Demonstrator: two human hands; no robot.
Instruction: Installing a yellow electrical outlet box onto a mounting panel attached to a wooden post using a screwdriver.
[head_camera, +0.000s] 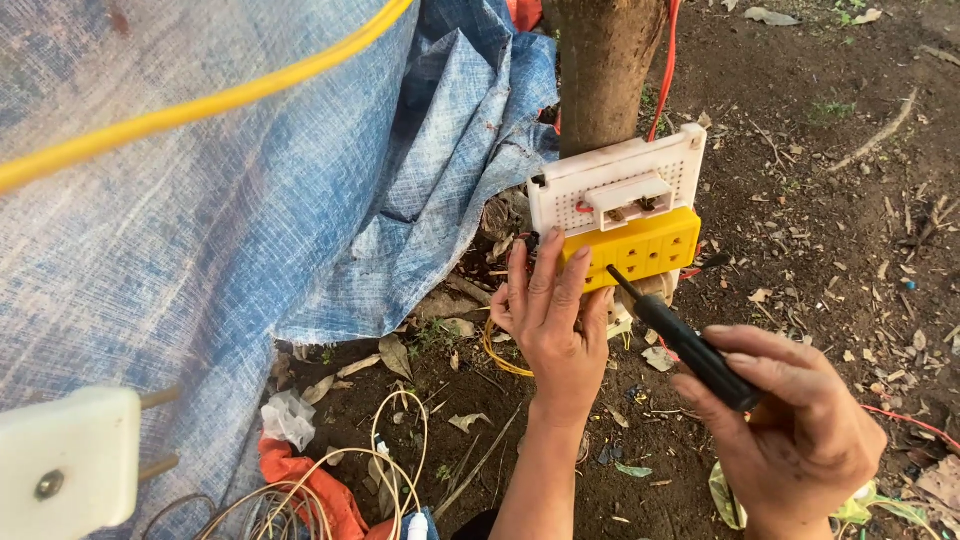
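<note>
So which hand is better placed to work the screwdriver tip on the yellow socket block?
The right hand, probably. It already grips the black screwdriver, whose tip sits at the lower edge of the yellow socket block. The left hand rests flat against the block, steadying it.

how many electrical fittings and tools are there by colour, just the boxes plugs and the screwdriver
White: 2, the perforated board on the trunk and the plug at lower left
Yellow: 1, the socket block steadied by the left hand
Black: 1, the screwdriver in the right hand
Total: 4
</note>
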